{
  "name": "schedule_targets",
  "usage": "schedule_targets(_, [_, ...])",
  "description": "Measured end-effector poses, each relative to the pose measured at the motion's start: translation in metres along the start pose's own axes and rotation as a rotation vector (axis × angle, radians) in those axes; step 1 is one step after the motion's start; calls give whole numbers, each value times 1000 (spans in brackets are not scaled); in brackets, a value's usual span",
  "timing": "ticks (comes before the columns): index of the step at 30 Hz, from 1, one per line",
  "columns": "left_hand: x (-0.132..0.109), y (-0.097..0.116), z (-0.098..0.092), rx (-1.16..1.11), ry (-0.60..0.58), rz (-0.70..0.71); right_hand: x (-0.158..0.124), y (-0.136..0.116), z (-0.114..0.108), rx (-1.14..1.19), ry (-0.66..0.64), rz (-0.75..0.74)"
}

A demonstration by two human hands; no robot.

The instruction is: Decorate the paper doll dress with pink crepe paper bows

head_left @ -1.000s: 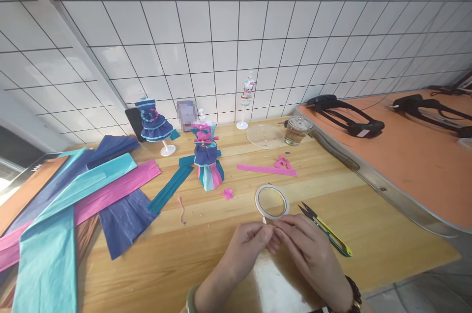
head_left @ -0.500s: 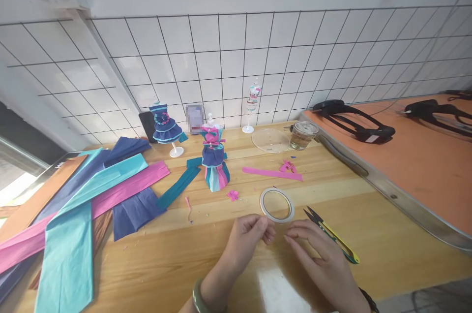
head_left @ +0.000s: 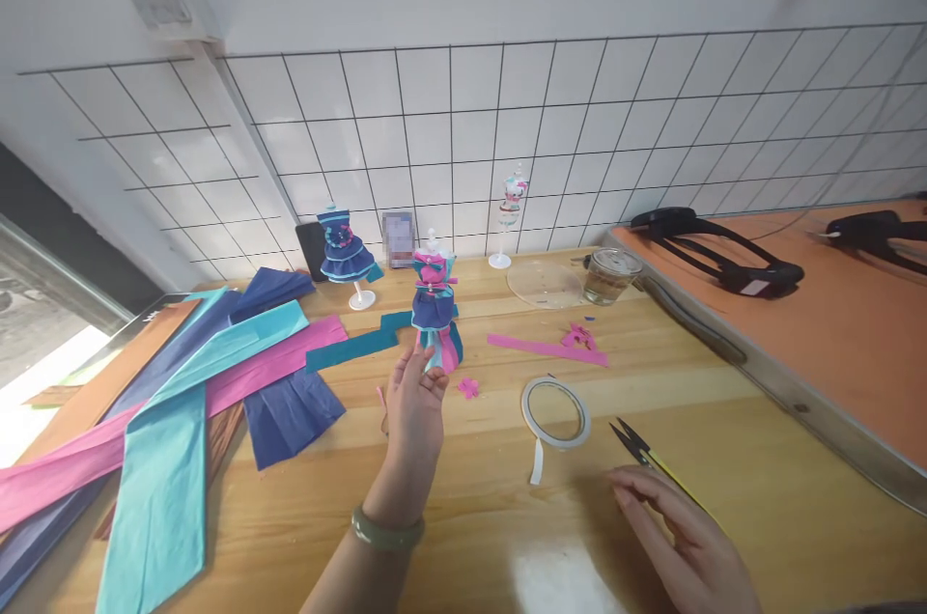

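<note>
My left hand (head_left: 416,402) is pinched at the lower front of a small dress-form doll (head_left: 435,310) in a navy, pink and teal dress. Its fingertips overlap the skirt hem; what they hold, if anything, is hidden. A teal strip (head_left: 351,348) lies just left of the doll. My right hand (head_left: 685,532) hovers low at the right, loosely curved with nothing visible in it, partly covering the yellow-handled thread snips (head_left: 670,471). Between the hands rests a roll of white tape (head_left: 526,421), its loose tail (head_left: 537,462) pointing toward me. A pink paper flower (head_left: 468,388) sits beside the doll.
Crossed fabric strips (head_left: 163,488) and a navy pleated piece (head_left: 294,416) cover the left. Behind stand two more dress forms, one in navy (head_left: 346,257), one slender (head_left: 511,204). A cup (head_left: 612,278), clear disc (head_left: 543,286) and pink strip (head_left: 547,349) lie at right.
My left hand has left the tape roll and moved up and left to the doll. The right hand has drawn right, toward the snips. A tape tail now shows, and the teal strip has shifted.
</note>
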State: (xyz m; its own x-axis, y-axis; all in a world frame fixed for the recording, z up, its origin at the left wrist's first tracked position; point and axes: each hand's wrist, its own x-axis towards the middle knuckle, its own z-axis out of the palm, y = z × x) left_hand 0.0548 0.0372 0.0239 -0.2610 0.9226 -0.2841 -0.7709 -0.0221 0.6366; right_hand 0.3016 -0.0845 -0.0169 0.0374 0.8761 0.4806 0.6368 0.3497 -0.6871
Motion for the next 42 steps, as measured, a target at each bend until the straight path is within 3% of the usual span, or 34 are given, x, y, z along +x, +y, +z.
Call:
schedule_targets(8, [31,10,11,-84,-126,0,-1,-1,6,-68,-5,-29])
schedule_targets(21, [48,13,4,-186,-250,-59,4,-7,13,-16,-116,-3])
schedule_targets(30, [38,9,4,-1,-269,40,49,-46,33,15,-144,-1])
schedule_targets(35, [35,7,4,100,-286,88,82,-57,52,180,-175,50])
schedule_targets(39, [34,7,5,118,-295,80,111,-66,70,254,-234,17])
schedule_targets(42, [32,8,6,131,-302,89,130,-73,85,331,-201,-14])
